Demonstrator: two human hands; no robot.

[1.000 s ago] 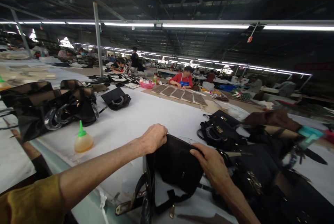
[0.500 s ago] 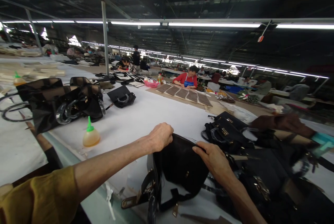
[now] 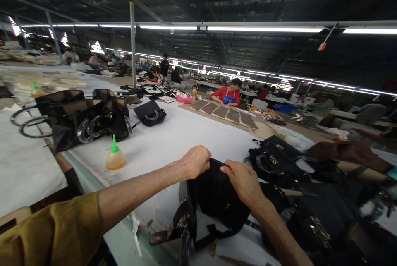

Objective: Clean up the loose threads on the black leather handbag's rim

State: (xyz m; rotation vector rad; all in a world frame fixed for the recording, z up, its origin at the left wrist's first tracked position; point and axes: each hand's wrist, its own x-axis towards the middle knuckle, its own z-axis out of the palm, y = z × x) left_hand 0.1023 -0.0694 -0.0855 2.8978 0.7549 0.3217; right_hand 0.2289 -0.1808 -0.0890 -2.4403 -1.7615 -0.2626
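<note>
Seems about midway, judging by how things lie. Gripping the black handbag (image 3: 217,200) by its top rim, upright, close to the near edge of the table (image 3: 173,137), with bare white cloth to one side and a heap of dark bags (image 3: 310,200) running toward the right edge.

Left hand (image 3: 195,161): curled shut into a loose fist over the rim's left end, fingers folded down onto the leather. Right hand (image 3: 243,181): palm down just beside it, thumb and fingers closed on the same rim (fingertips tucked behind the edge, so no telling how deep the pinch goes).

Strap (image 3: 167,233) with brass fittings hanging loose down the bag's near side, at the table's near edge, fastened to nothing visible; probably left to deal with.

Elsewhere: glue bottle (image 3: 115,158) with green nozzle toward the near left, well apart. Glossy handbags (image 3: 89,123) beyond it along the left edge. Another person's hand (image 3: 353,150), blurred, over the heap at the right edge.
</note>
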